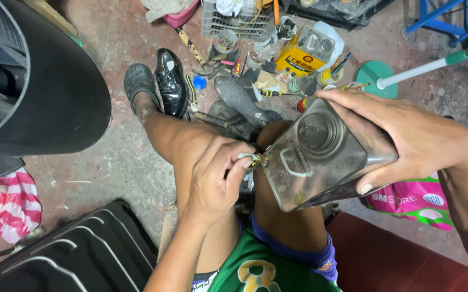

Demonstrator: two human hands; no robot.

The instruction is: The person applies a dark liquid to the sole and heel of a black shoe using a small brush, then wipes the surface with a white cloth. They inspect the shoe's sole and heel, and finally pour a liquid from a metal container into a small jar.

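Closest in, at 6 o'clock, a green jersey (pixel 245 270) and purple shorts (pixel 309 254) are seen over bare knees. Just above them, near centre, the left hand (pixel 215 181) is closed, thumb and fingertips pinched on a small metal piece (pixel 250 159); what the piece is cannot be told. That piece is held touching the lower left corner of a rectangular metal can (pixel 320 157), which is tilted with its top face toward the camera, a round cap and a flat handle visible on that face. The can is gripped by the right hand (pixel 412 140) from 3 o'clock, fingers wrapped over its upper edge and thumb pressed under its side. The can is held in the air above the right knee, just right of centre.

At 8 o'clock a dark ribbed case (pixel 77 254) is recorded on the floor, with a pink striped cloth (pixel 7 208) at 9 o'clock. At 4 o'clock a pink and green bag (pixel 418 203) lies behind the right forearm.

Farther out, at 11 o'clock, a grey clog (pixel 139 81) is worn on one foot, with a glossy black dress shoe (pixel 170 81) just beside it. At 12 to 1 o'clock, a yellow can (pixel 304 54), a grey crate (pixel 234 21), small tins and hand tools are noted scattered on the concrete floor (pixel 120 157). At 2 o'clock a white pole with a green disc base (pixel 375 73) is seen.
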